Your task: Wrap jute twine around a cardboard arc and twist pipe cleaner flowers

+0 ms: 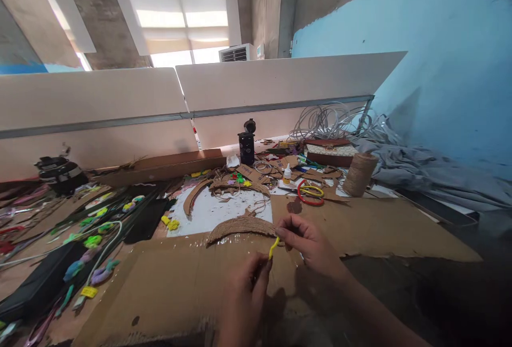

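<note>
A short yellow strip [273, 246] is pinched between my two hands above a sheet of brown cardboard [168, 277]. My left hand [245, 296] is closed on its lower end, fingers curled. My right hand [307, 243] is closed in a pinch on its upper end. Just beyond the hands lies a curved cardboard arc wrapped in jute twine [240, 227], touching or nearly touching my right fingertips. A second twine-wrapped arc [240, 186] lies farther back on a white sheet [216, 211].
A jute twine spool [359, 173], red and yellow rings [310, 193], a small glue bottle [287, 174] and a black bottle [247, 147] stand behind. Coloured clips and cables clutter the left side [92, 224]. Grey cloth [424, 171] and looped wires [332, 120] lie at the right; white partitions [280, 80] close the back.
</note>
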`<state>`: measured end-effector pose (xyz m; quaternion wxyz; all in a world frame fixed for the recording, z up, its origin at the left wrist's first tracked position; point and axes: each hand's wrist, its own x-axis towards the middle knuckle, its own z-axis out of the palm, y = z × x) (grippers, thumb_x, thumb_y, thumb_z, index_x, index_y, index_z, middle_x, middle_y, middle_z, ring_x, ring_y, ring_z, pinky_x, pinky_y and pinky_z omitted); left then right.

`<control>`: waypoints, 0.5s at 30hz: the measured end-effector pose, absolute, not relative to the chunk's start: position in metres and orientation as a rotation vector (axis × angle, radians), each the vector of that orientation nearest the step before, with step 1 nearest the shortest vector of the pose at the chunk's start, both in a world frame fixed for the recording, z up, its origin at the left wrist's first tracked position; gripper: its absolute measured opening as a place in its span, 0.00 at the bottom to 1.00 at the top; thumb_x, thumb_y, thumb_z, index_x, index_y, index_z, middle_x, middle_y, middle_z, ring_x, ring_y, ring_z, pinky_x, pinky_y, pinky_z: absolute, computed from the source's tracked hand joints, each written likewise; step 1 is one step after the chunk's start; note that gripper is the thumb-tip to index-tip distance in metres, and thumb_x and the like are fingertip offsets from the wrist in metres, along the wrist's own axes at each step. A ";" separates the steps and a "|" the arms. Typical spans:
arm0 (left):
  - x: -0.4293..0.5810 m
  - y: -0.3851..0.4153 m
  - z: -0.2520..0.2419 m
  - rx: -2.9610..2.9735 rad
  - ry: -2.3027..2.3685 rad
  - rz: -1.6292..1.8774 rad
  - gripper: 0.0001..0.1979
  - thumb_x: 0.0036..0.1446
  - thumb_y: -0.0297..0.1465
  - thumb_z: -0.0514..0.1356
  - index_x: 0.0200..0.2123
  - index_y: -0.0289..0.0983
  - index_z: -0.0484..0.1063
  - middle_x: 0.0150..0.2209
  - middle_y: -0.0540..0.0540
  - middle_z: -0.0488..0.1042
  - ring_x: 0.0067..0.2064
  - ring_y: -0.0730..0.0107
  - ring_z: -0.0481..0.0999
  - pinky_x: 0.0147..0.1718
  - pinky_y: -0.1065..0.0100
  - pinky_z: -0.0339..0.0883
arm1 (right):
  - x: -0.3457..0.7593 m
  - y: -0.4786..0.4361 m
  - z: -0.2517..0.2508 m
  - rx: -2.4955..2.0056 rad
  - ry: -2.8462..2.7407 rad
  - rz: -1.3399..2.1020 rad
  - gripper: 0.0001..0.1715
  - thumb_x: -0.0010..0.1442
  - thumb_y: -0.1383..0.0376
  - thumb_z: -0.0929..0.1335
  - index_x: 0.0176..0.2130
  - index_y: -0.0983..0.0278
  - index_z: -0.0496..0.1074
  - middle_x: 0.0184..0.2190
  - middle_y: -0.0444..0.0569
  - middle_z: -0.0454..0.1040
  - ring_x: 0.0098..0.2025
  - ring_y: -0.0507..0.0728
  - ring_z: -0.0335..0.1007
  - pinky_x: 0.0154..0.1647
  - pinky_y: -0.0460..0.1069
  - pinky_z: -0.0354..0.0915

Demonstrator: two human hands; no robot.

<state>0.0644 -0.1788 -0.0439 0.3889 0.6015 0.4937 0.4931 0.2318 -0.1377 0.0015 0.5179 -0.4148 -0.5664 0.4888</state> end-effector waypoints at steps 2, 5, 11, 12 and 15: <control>0.067 -0.180 -0.043 1.436 1.206 1.227 0.18 0.57 0.48 0.63 0.29 0.39 0.78 0.23 0.49 0.69 0.25 0.69 0.64 0.25 0.72 0.56 | 0.228 -0.137 -0.003 -0.975 -1.264 1.209 0.27 0.51 0.43 0.75 0.30 0.63 0.71 0.26 0.44 0.68 0.27 0.52 0.62 0.28 0.47 0.61; 0.067 -0.180 -0.045 1.358 1.160 1.195 0.21 0.57 0.50 0.62 0.29 0.38 0.77 0.23 0.50 0.66 0.25 0.70 0.62 0.25 0.72 0.55 | 0.227 -0.138 -0.005 -0.923 -1.125 1.318 0.27 0.49 0.44 0.76 0.33 0.64 0.74 0.27 0.45 0.70 0.27 0.52 0.61 0.28 0.46 0.60; 0.068 -0.177 -0.050 1.320 1.134 1.209 0.21 0.57 0.51 0.62 0.31 0.37 0.76 0.24 0.51 0.65 0.27 0.70 0.61 0.27 0.72 0.55 | 0.235 -0.140 -0.005 -0.886 -1.197 1.486 0.24 0.52 0.49 0.77 0.40 0.64 0.80 0.33 0.47 0.74 0.28 0.50 0.61 0.32 0.47 0.61; 0.069 -0.178 -0.050 1.322 1.132 1.215 0.21 0.57 0.51 0.62 0.31 0.37 0.76 0.24 0.51 0.65 0.27 0.70 0.61 0.27 0.71 0.54 | 0.235 -0.141 -0.006 -0.894 -1.228 1.493 0.23 0.50 0.49 0.77 0.38 0.64 0.80 0.33 0.47 0.74 0.29 0.51 0.62 0.32 0.47 0.61; 0.073 -0.181 -0.052 1.315 1.124 1.207 0.21 0.58 0.50 0.61 0.31 0.37 0.76 0.24 0.52 0.64 0.27 0.71 0.60 0.27 0.71 0.54 | 0.232 -0.142 -0.006 -0.935 -1.267 1.393 0.22 0.47 0.49 0.78 0.31 0.64 0.77 0.28 0.45 0.71 0.30 0.52 0.62 0.32 0.47 0.60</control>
